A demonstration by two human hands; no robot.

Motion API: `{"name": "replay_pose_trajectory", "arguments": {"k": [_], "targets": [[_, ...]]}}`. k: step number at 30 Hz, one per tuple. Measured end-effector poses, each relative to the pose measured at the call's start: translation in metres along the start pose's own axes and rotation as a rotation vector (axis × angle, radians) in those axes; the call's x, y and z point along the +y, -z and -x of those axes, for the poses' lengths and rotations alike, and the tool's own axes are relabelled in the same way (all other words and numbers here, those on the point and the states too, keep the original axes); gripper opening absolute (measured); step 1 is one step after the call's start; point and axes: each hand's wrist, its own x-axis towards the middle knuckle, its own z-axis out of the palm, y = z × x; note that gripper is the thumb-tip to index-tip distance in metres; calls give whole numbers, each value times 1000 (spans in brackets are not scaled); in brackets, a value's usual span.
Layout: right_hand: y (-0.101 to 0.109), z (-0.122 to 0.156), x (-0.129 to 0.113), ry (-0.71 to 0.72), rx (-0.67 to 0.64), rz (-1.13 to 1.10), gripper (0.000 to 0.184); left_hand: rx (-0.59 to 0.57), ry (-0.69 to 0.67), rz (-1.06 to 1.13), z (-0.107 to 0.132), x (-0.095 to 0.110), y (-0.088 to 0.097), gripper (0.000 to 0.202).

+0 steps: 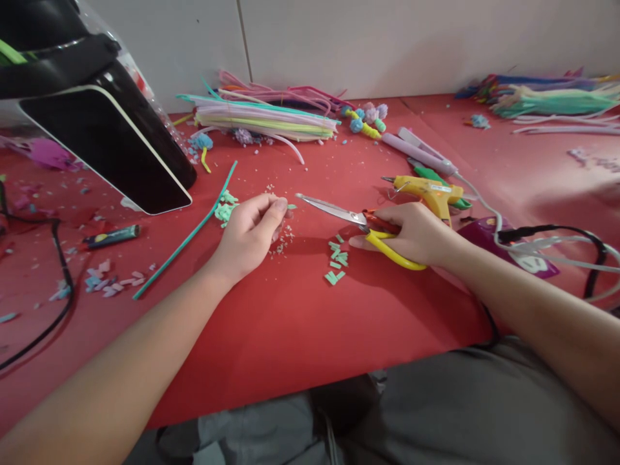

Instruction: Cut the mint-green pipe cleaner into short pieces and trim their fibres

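Observation:
My left hand (254, 232) pinches a small green piece of pipe cleaner (291, 206) between thumb and forefinger. In my right hand (411, 236) is a pair of scissors (334, 210) with one yellow and one red handle. Their blades look nearly together, and the tips point at the pinched piece with a small gap between. Below the blades lie several short cut green pieces (337, 261). A heap of lighter green bits (225, 209) sits behind my left wrist, beside a long teal pipe cleaner (186, 239). Tiny pale clippings (285, 240) are scattered between my hands.
A yellow glue gun (429, 192) and a lilac hair-straightener-like tool (421, 152) lie behind my right hand, with cables trailing right. Bundled pipe cleaners (266, 119) line the back. A phone (111, 148) leans on a black bottle (145, 110) at left. Pink and blue bits (109, 281) lie nearby.

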Motion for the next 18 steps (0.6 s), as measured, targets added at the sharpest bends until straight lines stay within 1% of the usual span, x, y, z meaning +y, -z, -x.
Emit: {"name": "replay_pose_trajectory", "arguments": {"k": [12, 18], "targets": [[-2, -1, 2, -3, -11, 27, 74, -5, -21, -39, 0, 0, 0, 30], [-3, -2, 2, -17, 7, 16, 74, -10, -3, -19, 1, 0, 0, 27]]}}
